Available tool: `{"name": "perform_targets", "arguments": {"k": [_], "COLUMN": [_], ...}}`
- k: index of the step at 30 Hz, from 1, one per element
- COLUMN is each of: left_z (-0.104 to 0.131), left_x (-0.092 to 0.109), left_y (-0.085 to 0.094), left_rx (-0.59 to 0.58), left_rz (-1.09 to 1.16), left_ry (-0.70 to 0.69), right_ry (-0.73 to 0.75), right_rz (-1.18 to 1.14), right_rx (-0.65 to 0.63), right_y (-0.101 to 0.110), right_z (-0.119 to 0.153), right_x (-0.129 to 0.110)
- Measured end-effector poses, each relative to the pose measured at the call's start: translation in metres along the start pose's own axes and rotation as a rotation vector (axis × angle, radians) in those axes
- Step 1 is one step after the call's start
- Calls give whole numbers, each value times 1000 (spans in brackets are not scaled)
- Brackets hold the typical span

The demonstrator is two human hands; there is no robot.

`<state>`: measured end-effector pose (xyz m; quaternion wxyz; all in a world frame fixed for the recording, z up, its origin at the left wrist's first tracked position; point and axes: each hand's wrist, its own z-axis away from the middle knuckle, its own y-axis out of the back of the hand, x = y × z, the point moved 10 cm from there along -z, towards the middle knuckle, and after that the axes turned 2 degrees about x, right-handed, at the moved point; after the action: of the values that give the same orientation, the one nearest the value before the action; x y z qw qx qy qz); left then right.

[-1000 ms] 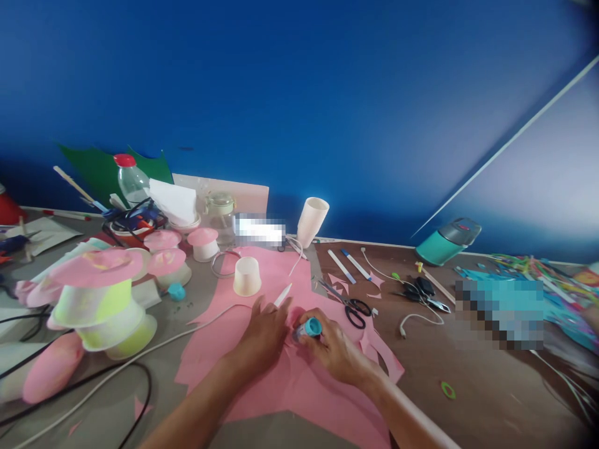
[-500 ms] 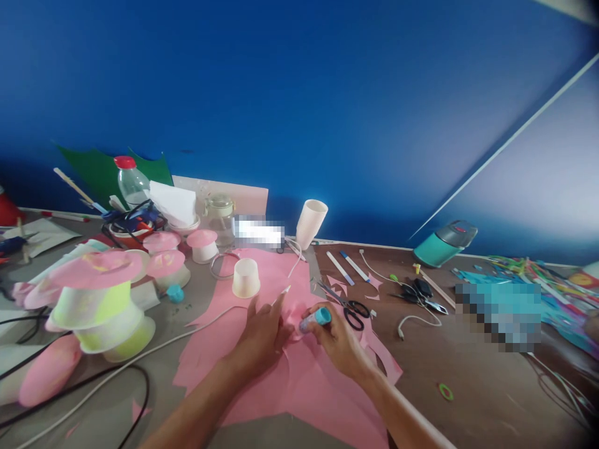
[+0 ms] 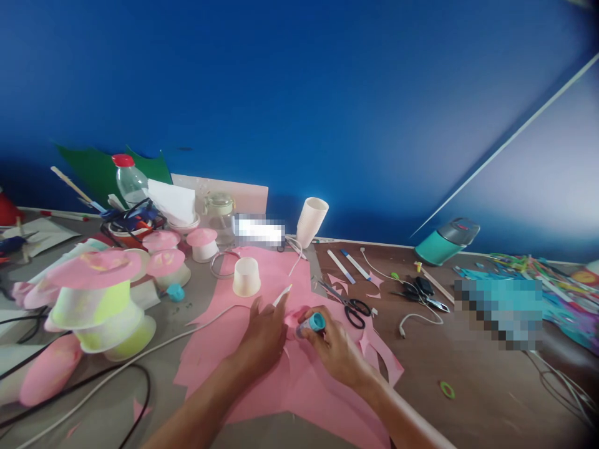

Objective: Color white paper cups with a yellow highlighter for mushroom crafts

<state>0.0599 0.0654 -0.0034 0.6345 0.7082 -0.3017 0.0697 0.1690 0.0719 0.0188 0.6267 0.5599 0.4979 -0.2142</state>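
Note:
My right hand [image 3: 334, 343] is closed around a glue stick with a blue-green end [image 3: 316, 322], tilted over a small pink paper piece [image 3: 294, 321]. My left hand [image 3: 264, 333] presses on the pink paper beside that piece, with a white pen [image 3: 282, 295] between its fingers, its tip pointing away. Under both hands lies a large pink sheet [image 3: 262, 399] with ragged cut edges. An upside-down white paper cup [image 3: 246, 277] stands on the sheet beyond my left hand. Black-handled scissors [image 3: 354, 312] lie just beyond my right hand.
Pink-topped paper cups [image 3: 202, 244] and green-and-white cups [image 3: 96, 305] crowd the left. A stack of white cups [image 3: 312, 221] leans by the blue wall. Markers [image 3: 341, 267], keys [image 3: 437, 304], cables and a teal container [image 3: 447, 242] are on the right.
My right hand has shifted slightly left with the glue stick, which now tilts so that its round end faces me more. My left hand has stayed nearly in place.

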Motion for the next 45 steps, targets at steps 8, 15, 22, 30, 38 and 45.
{"name": "perform_targets", "arguments": {"k": [8,15,22,30,38,45], "left_z": [-2,0,0,-1,-2,-1], "left_x": [-2,5,3,7,0,0], "left_y": [3,-1,-1,4,-4,-6], "left_rx": [-8,-94,-116,-24,-56,-66], "left_rz": [-34,-68,34,106,46,-22], "left_ry": [10,-68,-51,12,25,1], "right_ry": [-9,69,38,-25,-17,-15], "right_rz": [-114,-332,-134,-192,-142,-22], "right_rx": [123,194,37,126,23,-15], "right_y": [30,42,12,6,-1,10], "right_z": [-5,-3,-5,-8,-4,-8], "right_x": [3,-6,5,18,9,8]}}
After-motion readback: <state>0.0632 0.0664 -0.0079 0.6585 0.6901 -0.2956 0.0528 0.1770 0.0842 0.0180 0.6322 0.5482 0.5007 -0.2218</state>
